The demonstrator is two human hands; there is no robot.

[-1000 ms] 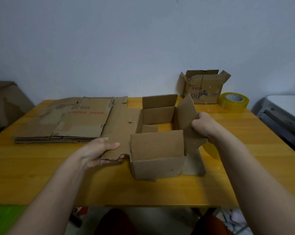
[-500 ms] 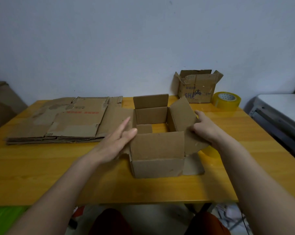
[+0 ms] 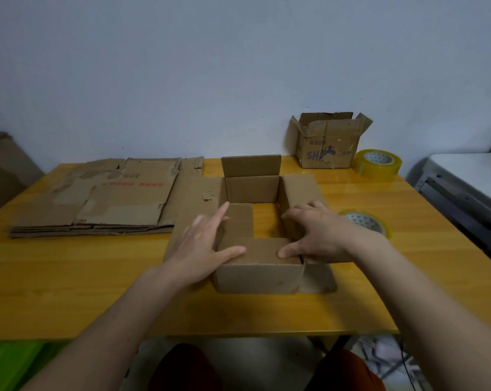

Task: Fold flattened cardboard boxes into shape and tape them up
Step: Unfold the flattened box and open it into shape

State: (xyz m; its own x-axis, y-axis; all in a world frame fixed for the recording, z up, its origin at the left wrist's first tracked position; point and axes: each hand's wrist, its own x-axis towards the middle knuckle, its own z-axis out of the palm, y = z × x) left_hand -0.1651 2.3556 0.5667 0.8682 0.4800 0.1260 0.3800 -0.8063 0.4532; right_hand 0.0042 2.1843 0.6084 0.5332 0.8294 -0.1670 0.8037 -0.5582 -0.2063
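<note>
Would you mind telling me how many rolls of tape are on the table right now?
2. One tape roll stands at the far right, beside the printed box. The other lies just right of the right hand, partly hidden behind it.

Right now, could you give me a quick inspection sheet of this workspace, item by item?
Surface: yellow wooden table, glossy.
Job's things: small open cardboard box in front of the person, far flap upright; stack of flattened cardboard to its left; tape roll beside the box on the right; second tape roll at the far edge.
Clutter: worn printed carton, open, against the wall.
Grip: left hand and right hand rest with straight fingers on the box's near flaps, pressing them inward.
Cables: thin dark one on the floor, lower right.
Surroundings: pale wall; white unit on the right.
</note>
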